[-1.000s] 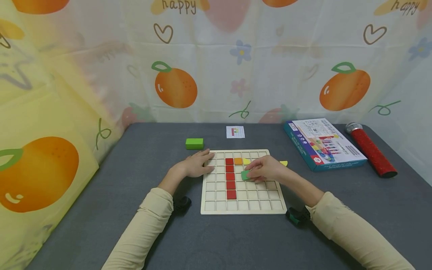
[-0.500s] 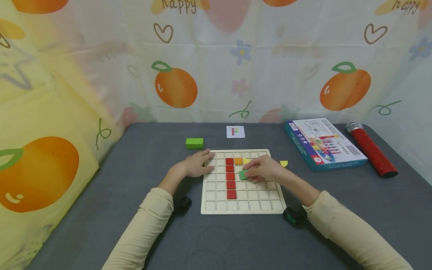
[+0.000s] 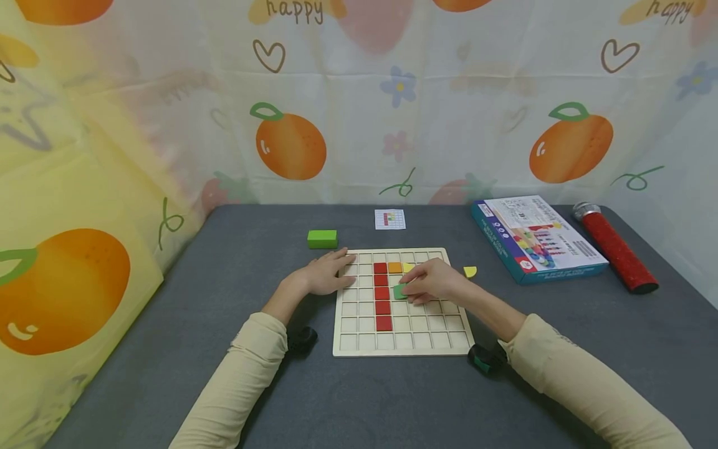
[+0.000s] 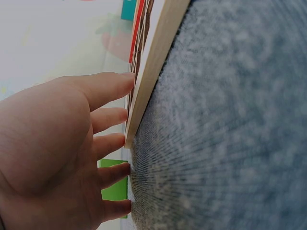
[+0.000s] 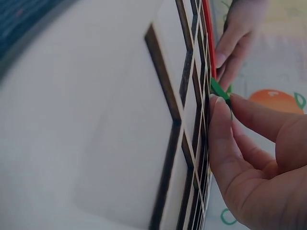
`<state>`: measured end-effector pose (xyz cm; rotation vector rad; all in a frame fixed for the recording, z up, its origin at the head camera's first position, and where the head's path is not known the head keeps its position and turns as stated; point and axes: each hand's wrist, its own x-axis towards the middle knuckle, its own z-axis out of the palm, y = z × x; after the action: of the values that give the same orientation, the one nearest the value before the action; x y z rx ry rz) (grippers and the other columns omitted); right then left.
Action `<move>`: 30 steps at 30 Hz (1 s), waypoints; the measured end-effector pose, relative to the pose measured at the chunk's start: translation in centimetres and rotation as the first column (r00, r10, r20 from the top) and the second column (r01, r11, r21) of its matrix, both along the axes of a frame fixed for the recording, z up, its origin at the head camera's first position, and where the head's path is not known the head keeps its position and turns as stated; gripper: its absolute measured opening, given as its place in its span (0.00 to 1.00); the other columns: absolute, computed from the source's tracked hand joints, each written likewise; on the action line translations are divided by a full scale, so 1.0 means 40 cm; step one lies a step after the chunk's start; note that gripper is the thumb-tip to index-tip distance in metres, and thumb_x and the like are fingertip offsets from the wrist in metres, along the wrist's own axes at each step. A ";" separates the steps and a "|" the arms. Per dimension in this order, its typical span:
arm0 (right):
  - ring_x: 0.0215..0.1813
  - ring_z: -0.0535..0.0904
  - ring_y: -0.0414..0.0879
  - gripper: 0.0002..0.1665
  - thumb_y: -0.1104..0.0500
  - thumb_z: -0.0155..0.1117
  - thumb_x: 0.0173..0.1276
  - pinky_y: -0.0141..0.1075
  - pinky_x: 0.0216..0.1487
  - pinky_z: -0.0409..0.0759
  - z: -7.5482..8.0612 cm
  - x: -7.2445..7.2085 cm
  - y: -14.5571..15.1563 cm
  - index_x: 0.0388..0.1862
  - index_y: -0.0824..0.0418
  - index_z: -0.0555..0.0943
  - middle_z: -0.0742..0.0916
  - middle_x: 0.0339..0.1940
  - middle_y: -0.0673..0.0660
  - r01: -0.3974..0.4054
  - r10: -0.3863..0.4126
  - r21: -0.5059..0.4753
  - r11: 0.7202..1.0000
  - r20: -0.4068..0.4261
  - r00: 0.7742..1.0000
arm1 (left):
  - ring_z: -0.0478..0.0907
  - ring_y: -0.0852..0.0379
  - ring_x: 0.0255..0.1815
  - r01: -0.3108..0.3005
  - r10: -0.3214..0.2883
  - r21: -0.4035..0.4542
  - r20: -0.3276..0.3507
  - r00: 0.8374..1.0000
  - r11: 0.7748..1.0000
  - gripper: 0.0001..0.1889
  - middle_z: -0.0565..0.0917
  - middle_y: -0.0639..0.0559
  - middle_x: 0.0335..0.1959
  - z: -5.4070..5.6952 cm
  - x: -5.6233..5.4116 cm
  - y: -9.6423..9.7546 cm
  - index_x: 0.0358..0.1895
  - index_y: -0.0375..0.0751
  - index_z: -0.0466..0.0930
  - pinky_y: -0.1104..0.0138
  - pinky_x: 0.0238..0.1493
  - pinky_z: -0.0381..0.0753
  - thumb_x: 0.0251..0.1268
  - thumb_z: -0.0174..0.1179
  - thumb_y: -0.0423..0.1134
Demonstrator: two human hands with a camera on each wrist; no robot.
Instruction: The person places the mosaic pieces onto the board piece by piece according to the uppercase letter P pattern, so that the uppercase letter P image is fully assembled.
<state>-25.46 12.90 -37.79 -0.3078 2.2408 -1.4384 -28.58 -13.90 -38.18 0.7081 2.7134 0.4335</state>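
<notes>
A pale wooden grid board (image 3: 348,342) lies on the grey table. My left hand (image 3: 322,274) rests at its upper left edge, fingers extended, as the left wrist view also shows. My right hand (image 3: 434,280) pinches a green square tile (image 3: 399,292) between thumb and fingers over the board, just right of a column of red tiles (image 3: 381,292). In the right wrist view the green tile (image 5: 219,89) is tilted against the grid. An orange tile (image 3: 395,267) and a yellow tile (image 3: 407,267), partly covered by my right hand, fill cells in an upper row.
Behind the board are a bright green block (image 3: 322,239) and a small card with a printed grid pattern (image 3: 389,219). A yellow rounded piece (image 3: 470,272) lies to the right. Farther right are a flat game box (image 3: 541,240) and a red microphone (image 3: 619,249).
My right hand has shifted slightly left with the green tile, bringing it closer to the red column. The yellow rounded piece shows more fully. My left hand stays put.
</notes>
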 end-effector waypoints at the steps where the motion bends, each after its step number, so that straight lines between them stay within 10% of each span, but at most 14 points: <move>1: 0.29 0.83 0.45 0.15 0.66 0.64 0.66 0.35 0.34 0.82 0.000 0.000 -0.001 0.49 0.74 0.80 0.86 0.30 0.59 -0.003 0.003 0.001 1.000 -0.004 1.000 | 0.44 0.39 0.74 -0.001 0.001 0.000 0.001 1.000 1.000 0.32 0.48 0.38 0.75 0.000 0.000 -0.001 0.75 0.38 0.53 0.41 0.67 0.46 0.74 0.47 0.48; 30: 0.37 0.82 0.47 0.22 0.57 0.56 0.73 0.36 0.41 0.81 0.003 -0.009 0.039 0.57 0.71 0.76 0.84 0.41 0.61 0.022 -0.018 -0.056 0.998 0.071 0.997 | 0.44 0.40 0.74 -0.007 0.007 -0.002 0.001 1.000 1.000 0.32 0.48 0.39 0.75 -0.003 0.002 0.000 0.75 0.39 0.53 0.42 0.67 0.46 0.74 0.48 0.49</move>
<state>-25.81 14.46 -37.68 -0.2499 2.1556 -1.5018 -28.51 -13.91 -38.28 0.6985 2.7154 0.4332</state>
